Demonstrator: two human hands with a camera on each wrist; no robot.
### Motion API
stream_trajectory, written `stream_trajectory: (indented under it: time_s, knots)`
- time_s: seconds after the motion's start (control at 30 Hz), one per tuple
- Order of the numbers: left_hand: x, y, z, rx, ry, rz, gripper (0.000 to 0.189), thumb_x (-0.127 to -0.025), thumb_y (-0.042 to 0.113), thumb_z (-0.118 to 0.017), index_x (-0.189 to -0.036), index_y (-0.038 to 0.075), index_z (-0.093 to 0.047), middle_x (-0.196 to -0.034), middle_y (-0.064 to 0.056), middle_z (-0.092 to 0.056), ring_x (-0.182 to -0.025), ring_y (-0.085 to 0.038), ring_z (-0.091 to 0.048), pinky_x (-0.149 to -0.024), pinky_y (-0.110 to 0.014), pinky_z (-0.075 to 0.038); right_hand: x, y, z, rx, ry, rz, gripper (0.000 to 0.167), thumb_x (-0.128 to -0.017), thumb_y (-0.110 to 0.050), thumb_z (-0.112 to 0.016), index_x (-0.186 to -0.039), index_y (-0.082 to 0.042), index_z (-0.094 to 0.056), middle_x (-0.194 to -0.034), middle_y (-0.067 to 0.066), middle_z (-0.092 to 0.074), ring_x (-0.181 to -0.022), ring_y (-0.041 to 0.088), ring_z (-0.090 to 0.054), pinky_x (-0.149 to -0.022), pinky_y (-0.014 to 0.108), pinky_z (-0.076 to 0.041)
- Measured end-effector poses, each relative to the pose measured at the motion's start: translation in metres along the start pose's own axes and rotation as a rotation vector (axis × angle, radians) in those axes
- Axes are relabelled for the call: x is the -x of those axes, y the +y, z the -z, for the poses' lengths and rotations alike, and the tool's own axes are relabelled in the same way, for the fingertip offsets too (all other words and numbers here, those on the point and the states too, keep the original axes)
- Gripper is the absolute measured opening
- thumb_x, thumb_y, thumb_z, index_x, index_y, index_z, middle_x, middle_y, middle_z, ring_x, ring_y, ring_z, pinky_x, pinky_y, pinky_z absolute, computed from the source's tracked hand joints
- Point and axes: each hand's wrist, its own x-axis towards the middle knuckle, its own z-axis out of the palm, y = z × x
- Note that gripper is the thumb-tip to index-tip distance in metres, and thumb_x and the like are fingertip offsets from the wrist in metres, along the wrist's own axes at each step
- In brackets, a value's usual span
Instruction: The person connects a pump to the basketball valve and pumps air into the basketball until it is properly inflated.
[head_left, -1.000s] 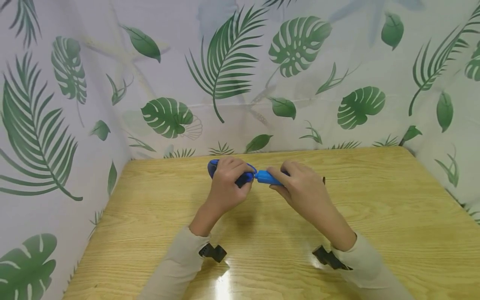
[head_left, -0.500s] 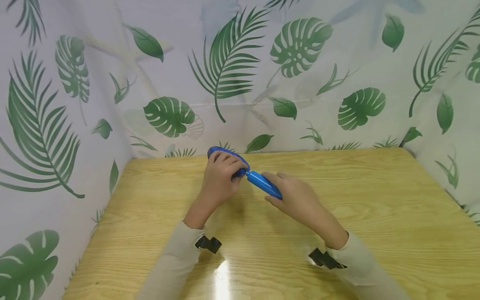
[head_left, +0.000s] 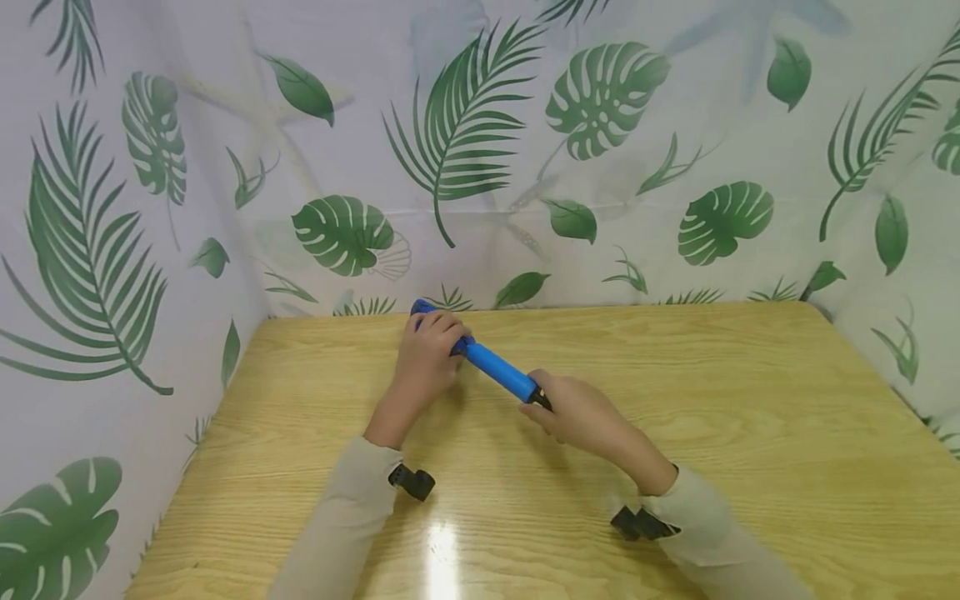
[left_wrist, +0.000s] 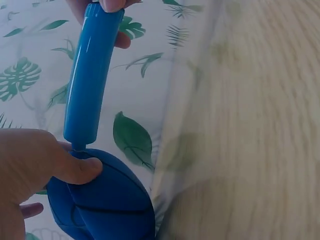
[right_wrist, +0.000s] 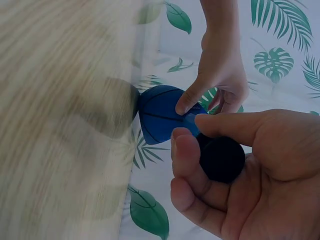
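Note:
A blue hand pump (head_left: 498,371) slants between my two hands, its narrow tip at a soft, partly collapsed blue ball (left_wrist: 117,200) with dark seam lines. My left hand (head_left: 429,354) grips the ball beside the pump's tip, thumb pressed on its skin in the left wrist view. My right hand (head_left: 585,410) holds the pump's far end, where a black part shows. Seen from the right wrist, a round black end cap (right_wrist: 222,160) lies within the curled fingers. Much of the ball is hidden behind my left hand in the head view.
Both hands are over a wood-grain table (head_left: 750,433). A white cloth with green leaf prints (head_left: 480,275) hangs behind it and along both sides. Small black cameras (head_left: 412,482) sit on both wrists.
Both hands have shifted left. The pump has gone from nearly level to slanting down to the right, and my right hand has moved down, exposing more of the blue barrel and a black part.

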Motion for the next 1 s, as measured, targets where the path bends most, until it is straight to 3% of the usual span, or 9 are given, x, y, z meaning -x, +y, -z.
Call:
stream_trajectory:
  time_s: [0.2,0.33,0.43,0.53,0.67,0.73,0.83,0.9,1.0]
  knots:
    - [-0.001,0.01,0.005,0.081,-0.003,0.008,0.033,-0.083,0.0,-0.079,-0.113,0.015,-0.075,-0.124,-0.006,-0.069,-0.126,-0.028,-0.058,-0.107,-0.053,-0.044,-0.001,0.002,0.002,0.012,0.008,-0.025,0.026,-0.101,-0.018,-0.062,-0.118,0.001,-0.056,-0.07,0.004,-0.057,-0.052,0.012,-0.053,-0.048,0.023,-0.042]
    - [-0.005,0.028,0.016,0.407,0.043,0.14,0.043,-0.086,-0.001,-0.074,-0.127,0.013,-0.068,-0.133,-0.01,-0.066,-0.129,-0.032,-0.057,-0.11,-0.052,-0.044,-0.001,0.006,0.003,-0.002,0.003,-0.036,0.025,-0.102,-0.018,-0.062,-0.117,0.001,-0.056,-0.07,0.005,-0.057,-0.053,0.013,-0.054,-0.049,0.026,-0.043]
    - [-0.006,0.046,0.02,0.84,0.06,0.365,0.046,-0.091,0.004,-0.071,-0.135,0.008,-0.061,-0.131,-0.013,-0.065,-0.125,-0.031,-0.059,-0.108,-0.049,-0.047,-0.001,0.009,0.004,-0.022,0.0,-0.032,0.022,-0.102,-0.019,-0.061,-0.114,0.0,-0.056,-0.07,0.005,-0.057,-0.053,0.013,-0.054,-0.05,0.026,-0.043]
    - [-0.006,0.062,0.017,1.222,0.077,0.715,0.039,-0.096,0.009,-0.067,-0.133,0.004,-0.056,-0.112,-0.008,-0.064,-0.105,-0.022,-0.062,-0.097,-0.038,-0.052,-0.002,0.01,0.004,-0.045,-0.005,-0.029,0.02,-0.103,-0.019,-0.06,-0.111,-0.001,-0.056,-0.069,0.004,-0.056,-0.053,0.013,-0.053,-0.05,0.026,-0.043]
    - [-0.005,0.074,0.008,1.543,0.125,1.174,0.018,-0.098,0.014,-0.064,-0.107,0.006,-0.05,-0.088,0.001,-0.047,-0.08,-0.013,-0.048,-0.08,-0.027,-0.048,-0.003,0.012,0.004,-0.072,-0.006,-0.032,0.018,-0.103,-0.019,-0.06,-0.109,-0.002,-0.056,-0.068,0.004,-0.055,-0.052,0.013,-0.052,-0.05,0.027,-0.042]
    - [-0.004,0.077,0.003,1.659,0.11,1.309,0.019,-0.1,0.017,-0.063,-0.103,0.01,-0.045,-0.089,-0.001,-0.042,-0.082,-0.014,-0.045,-0.083,-0.029,-0.047,-0.004,0.013,0.003,-0.077,-0.007,-0.03,0.018,-0.103,-0.018,-0.06,-0.11,-0.002,-0.056,-0.068,0.004,-0.055,-0.052,0.013,-0.052,-0.051,0.027,-0.042]
    - [-0.001,0.078,-0.009,1.827,0.011,1.335,0.028,-0.103,0.023,-0.059,-0.121,0.006,-0.047,-0.106,-0.007,-0.042,-0.1,-0.018,-0.047,-0.101,-0.037,-0.046,-0.004,0.013,0.004,-0.075,-0.007,-0.023,0.018,-0.102,-0.018,-0.06,-0.111,-0.002,-0.057,-0.068,0.004,-0.055,-0.052,0.014,-0.053,-0.051,0.028,-0.044]
    - [0.002,0.075,-0.019,1.937,-0.062,1.253,0.042,-0.106,0.024,-0.054,-0.141,0.006,-0.038,-0.119,-0.01,-0.041,-0.114,-0.022,-0.046,-0.115,-0.044,-0.039,-0.005,0.014,0.004,-0.075,-0.01,-0.018,0.019,-0.102,-0.017,-0.061,-0.112,-0.001,-0.057,-0.068,0.004,-0.056,-0.052,0.014,-0.053,-0.052,0.028,-0.045]
    - [0.007,0.067,-0.035,2.083,-0.131,1.091,0.046,-0.109,0.022,-0.046,-0.149,0.005,-0.029,-0.128,-0.011,-0.045,-0.127,-0.025,-0.046,-0.123,-0.05,-0.029,-0.006,0.014,0.004,-0.059,-0.019,-0.016,0.021,-0.101,-0.017,-0.062,-0.112,0.0,-0.057,-0.07,0.004,-0.057,-0.053,0.014,-0.054,-0.052,0.028,-0.046]
